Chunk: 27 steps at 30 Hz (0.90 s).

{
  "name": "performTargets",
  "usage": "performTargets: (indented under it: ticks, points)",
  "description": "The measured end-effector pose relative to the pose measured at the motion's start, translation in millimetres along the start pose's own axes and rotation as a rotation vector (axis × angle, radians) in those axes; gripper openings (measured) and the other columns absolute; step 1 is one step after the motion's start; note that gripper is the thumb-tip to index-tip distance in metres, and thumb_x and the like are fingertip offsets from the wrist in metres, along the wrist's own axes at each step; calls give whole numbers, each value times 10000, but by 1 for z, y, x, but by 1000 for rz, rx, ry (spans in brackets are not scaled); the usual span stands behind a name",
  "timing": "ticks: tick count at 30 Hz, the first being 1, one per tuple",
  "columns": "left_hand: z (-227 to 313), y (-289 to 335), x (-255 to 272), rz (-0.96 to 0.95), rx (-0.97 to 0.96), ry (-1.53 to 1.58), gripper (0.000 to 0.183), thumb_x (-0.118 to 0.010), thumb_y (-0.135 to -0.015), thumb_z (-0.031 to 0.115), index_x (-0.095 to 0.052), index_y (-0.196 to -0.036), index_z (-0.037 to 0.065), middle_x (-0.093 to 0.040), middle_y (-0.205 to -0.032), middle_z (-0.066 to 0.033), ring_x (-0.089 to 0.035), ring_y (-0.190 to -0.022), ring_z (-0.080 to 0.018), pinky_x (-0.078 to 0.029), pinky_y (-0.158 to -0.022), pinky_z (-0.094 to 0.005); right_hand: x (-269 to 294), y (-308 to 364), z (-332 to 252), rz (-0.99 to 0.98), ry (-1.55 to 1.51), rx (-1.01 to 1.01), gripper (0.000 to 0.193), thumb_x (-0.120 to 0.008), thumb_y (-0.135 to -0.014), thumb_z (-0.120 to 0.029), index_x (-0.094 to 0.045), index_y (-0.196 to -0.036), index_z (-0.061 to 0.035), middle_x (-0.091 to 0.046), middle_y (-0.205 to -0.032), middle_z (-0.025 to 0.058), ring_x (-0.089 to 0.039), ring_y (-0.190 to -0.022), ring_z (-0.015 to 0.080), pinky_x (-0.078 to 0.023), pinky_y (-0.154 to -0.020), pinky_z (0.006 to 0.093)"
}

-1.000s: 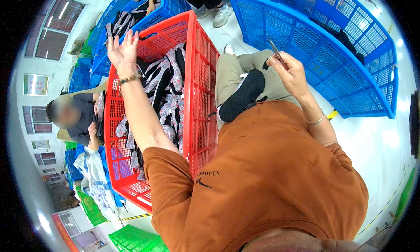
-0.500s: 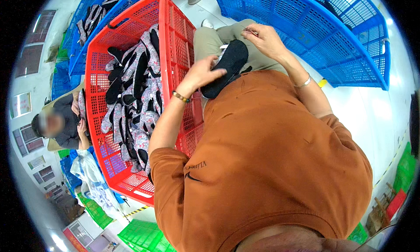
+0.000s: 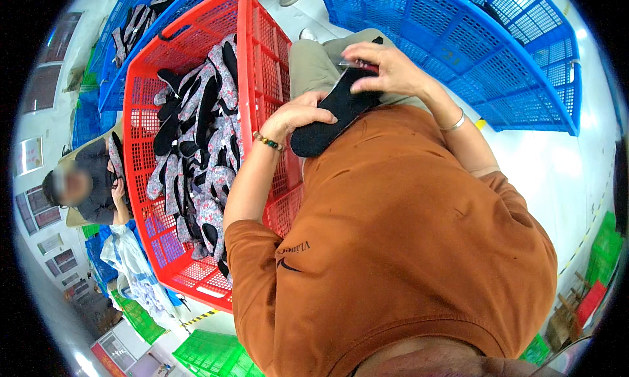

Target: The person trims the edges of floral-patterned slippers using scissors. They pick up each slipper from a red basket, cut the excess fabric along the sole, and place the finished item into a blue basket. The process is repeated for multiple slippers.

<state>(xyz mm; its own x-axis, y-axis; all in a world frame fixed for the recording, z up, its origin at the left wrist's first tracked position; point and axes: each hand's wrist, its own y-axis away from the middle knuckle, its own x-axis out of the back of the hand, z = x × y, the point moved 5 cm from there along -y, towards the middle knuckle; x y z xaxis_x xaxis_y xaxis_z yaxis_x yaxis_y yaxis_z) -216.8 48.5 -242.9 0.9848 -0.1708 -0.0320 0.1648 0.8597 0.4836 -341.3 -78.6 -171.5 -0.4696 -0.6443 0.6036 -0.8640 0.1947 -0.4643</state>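
A fabric slipper (image 3: 327, 123) lies across my lap with its black sole turned up. My left hand (image 3: 303, 117) is closed on its side edge, the thumb pressed over the sole. At the slipper's far end my right hand (image 3: 388, 70) is closed round a small tool (image 3: 368, 66) with a dark red part and a pale, shiny tip; its exact kind is hard to make out. The fingers of this hand hide part of the slipper's far end. Beside my left arm, a red plastic crate (image 3: 246, 82) holds a heap of patterned slippers (image 3: 208, 141) with black soles.
Large blue crates (image 3: 452, 56) stand ahead and to the right. More blue crates (image 3: 114, 75) are behind the red one, at far left. Another person (image 3: 95, 180) sits there, holding a slipper. Green crates (image 3: 213, 354) stand at lower left.
My right hand has come down and left onto the slipper's far end with the small tool. The slipper has tilted flatter, and its near end has shifted left.
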Motion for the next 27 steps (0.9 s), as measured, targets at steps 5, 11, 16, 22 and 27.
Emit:
performTargets:
  ticks: [5,11,16,22,27]
  points:
    - [33,34,9,-29,-76,182,398,-644,-711,144,-522,-1051,-25,-588,-942,-62,-571,-808,-111,-458,-733,-220,-6,-11,-21,-288,53,-82,435,-746,-621,-324,-568,-909,-51,-586,-801,116,-564,-759,309,-435,-639,360]
    - [41,68,-16,-102,-278,721,552,-585,-804,115,-338,-1269,-50,-571,-1054,-156,-565,-978,-187,-472,-824,-256,-2,1,-8,-311,-178,-143,297,-741,-658,-190,-576,-836,-19,-580,-775,28,-497,-665,147,-407,-617,273]
    - [64,92,-42,-24,-505,826,734,-740,-673,158,-337,-1252,-42,-472,-1206,-142,-495,-1095,-217,-403,-940,-319,7,0,-9,-401,-211,-209,284,-731,-654,-154,-584,-859,-25,-589,-798,24,-514,-720,140,-415,-660,277]
    - [31,83,-39,385,-333,71,449,-752,-677,145,-530,-1038,-3,-560,-988,-40,-522,-918,-105,-414,-827,-240,-19,10,10,-500,-222,-244,277,-697,-631,-70,-573,-873,-23,-603,-803,35,-541,-796,136,-429,-747,286]
    - [67,91,-58,406,-707,-234,313,-697,-727,65,-558,-997,-12,-585,-915,-16,-537,-825,-93,-448,-743,-242,-20,15,2,-530,-186,-213,226,-665,-669,-76,-577,-866,-7,-614,-799,69,-545,-776,142,-435,-744,299]
